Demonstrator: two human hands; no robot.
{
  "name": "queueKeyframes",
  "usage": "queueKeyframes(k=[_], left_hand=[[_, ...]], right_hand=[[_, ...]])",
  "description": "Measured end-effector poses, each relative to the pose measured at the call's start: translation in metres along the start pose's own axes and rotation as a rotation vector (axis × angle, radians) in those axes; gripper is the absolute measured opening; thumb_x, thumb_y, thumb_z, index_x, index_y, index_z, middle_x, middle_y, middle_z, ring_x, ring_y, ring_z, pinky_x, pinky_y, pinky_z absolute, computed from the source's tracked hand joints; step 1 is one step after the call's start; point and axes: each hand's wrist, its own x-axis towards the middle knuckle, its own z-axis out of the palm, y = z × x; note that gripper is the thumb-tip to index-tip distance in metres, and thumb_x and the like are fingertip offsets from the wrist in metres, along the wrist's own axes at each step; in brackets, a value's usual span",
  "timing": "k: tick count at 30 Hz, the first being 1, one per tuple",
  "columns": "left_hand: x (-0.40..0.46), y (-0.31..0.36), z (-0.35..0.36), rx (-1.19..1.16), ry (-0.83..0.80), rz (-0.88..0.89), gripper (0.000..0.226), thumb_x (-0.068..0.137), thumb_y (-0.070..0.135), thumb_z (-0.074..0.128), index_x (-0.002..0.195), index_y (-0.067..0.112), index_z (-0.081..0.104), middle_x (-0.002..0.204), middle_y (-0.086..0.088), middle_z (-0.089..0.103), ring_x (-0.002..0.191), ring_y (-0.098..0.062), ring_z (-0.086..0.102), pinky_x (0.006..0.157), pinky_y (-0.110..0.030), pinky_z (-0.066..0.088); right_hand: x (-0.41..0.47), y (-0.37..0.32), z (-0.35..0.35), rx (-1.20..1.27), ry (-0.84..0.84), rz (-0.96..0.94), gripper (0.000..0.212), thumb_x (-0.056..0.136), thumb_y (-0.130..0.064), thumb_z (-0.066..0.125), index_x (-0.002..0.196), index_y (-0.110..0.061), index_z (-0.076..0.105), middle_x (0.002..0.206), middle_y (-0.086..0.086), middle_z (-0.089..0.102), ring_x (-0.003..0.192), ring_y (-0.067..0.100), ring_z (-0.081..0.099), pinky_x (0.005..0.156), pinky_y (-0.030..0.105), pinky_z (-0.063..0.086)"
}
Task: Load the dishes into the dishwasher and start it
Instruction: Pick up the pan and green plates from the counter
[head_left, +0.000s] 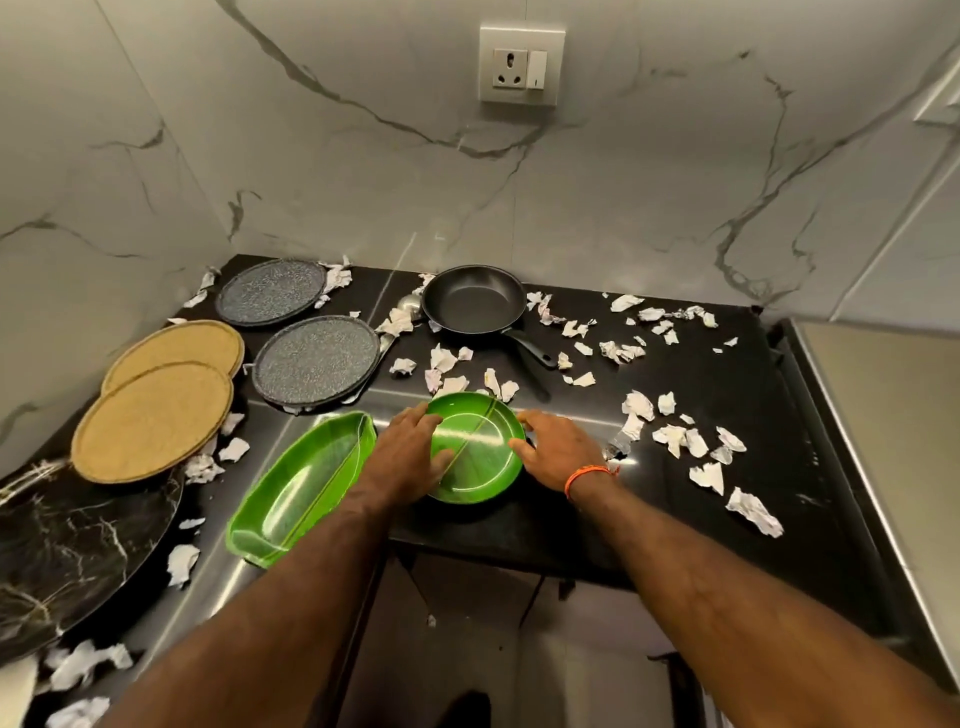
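A round green plate (480, 467) lies on the black counter (675, 467) near its front edge. My left hand (408, 452) holds the plate's left rim, with the thumb lying inside the plate. On the opposite side, my right hand (558, 447) grips the right rim. A green oval dish (296, 488) sits just left of the plate, under my left forearm. Two grey speckled plates (317, 361) (270, 292) and a black frying pan (472, 301) stand further back. No dishwasher is recognisable in the view.
Two tan woven round mats (150, 421) overlap at the left, and a large black marbled plate (67, 545) lies in front of them. Torn paper scraps (675, 436) litter the counter. A marble wall with a socket (521, 65) rises behind. A dark gap (467, 623) opens below the counter edge.
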Motion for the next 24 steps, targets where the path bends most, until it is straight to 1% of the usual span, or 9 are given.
queueKeyframes(k=[4,9,13,16,17,19,21,22,24], left_hand=[[0.017,-0.015,0.004,0.03,-0.089,0.02,0.071,0.093,0.043,0.065,0.151,0.011,0.04,0.164,-0.016,0.027,0.151,-0.032,0.025,0.125,-0.04,0.019],[0.034,-0.022,0.003,0.01,-0.113,0.04,0.076,0.093,0.042,0.064,0.155,0.01,0.033,0.164,-0.014,0.027,0.151,-0.03,0.024,0.125,-0.042,0.022],[0.051,-0.019,0.0,0.013,-0.146,0.09,0.077,0.094,0.041,0.063,0.156,0.009,0.03,0.163,-0.015,0.028,0.15,-0.029,0.027,0.124,-0.039,0.022],[0.07,-0.013,-0.002,0.019,-0.153,0.146,0.075,0.094,0.044,0.063,0.154,0.011,0.032,0.161,-0.015,0.033,0.148,-0.029,0.033,0.122,-0.042,0.027],[0.078,-0.011,-0.002,0.018,-0.149,0.167,0.074,0.094,0.044,0.063,0.153,0.011,0.033,0.16,-0.015,0.035,0.146,-0.03,0.035,0.121,-0.043,0.029],[0.095,-0.007,-0.003,0.019,-0.146,0.201,0.072,0.094,0.045,0.063,0.151,0.01,0.036,0.158,-0.015,0.038,0.144,-0.03,0.037,0.12,-0.042,0.03],[0.114,-0.003,-0.004,0.019,-0.129,0.219,0.07,0.095,0.045,0.062,0.15,0.008,0.038,0.156,-0.015,0.041,0.143,-0.03,0.038,0.12,-0.039,0.031],[0.122,-0.002,-0.005,0.012,-0.123,0.221,0.07,0.095,0.045,0.062,0.149,0.008,0.039,0.156,-0.015,0.041,0.144,-0.03,0.038,0.119,-0.039,0.031],[0.135,-0.002,-0.004,-0.027,-0.113,0.211,0.069,0.094,0.047,0.063,0.148,0.008,0.041,0.153,-0.013,0.044,0.142,-0.03,0.041,0.117,-0.041,0.034]], right_hand=[[0.01,-0.005,0.008,0.006,0.015,0.04,0.045,0.091,-0.045,0.06,0.133,-0.029,0.053,0.126,0.002,0.067,0.112,0.026,0.062,0.095,0.039,0.051],[0.02,-0.007,0.011,-0.005,0.021,0.07,0.04,0.093,-0.041,0.059,0.13,-0.026,0.055,0.124,0.004,0.067,0.111,0.027,0.062,0.094,0.04,0.051],[0.034,-0.007,0.007,0.0,0.11,0.171,0.041,0.093,-0.044,0.055,0.13,-0.026,0.053,0.125,0.007,0.065,0.111,0.033,0.062,0.09,0.043,0.053],[0.054,-0.008,-0.003,0.037,0.192,0.226,0.043,0.094,-0.039,0.057,0.133,-0.022,0.051,0.135,0.008,0.056,0.114,0.035,0.06,0.092,0.044,0.052],[0.062,-0.008,-0.005,0.05,0.235,0.238,0.046,0.094,-0.037,0.06,0.135,-0.02,0.049,0.139,0.008,0.051,0.114,0.035,0.06,0.092,0.044,0.051],[0.079,-0.008,-0.008,0.076,0.305,0.264,0.054,0.092,-0.034,0.064,0.138,-0.014,0.045,0.141,0.01,0.041,0.113,0.035,0.059,0.093,0.045,0.051],[0.101,-0.007,-0.008,0.134,0.301,0.322,0.061,0.094,-0.035,0.064,0.144,-0.011,0.039,0.142,0.012,0.039,0.119,0.034,0.056,0.098,0.046,0.049],[0.112,-0.005,-0.007,0.173,0.266,0.357,0.062,0.095,-0.035,0.062,0.147,-0.01,0.038,0.144,0.014,0.04,0.124,0.034,0.053,0.101,0.045,0.045],[0.132,0.0,-0.005,0.244,0.179,0.402,0.056,0.098,-0.034,0.057,0.145,-0.007,0.042,0.143,0.019,0.049,0.13,0.036,0.049,0.105,0.042,0.04]])
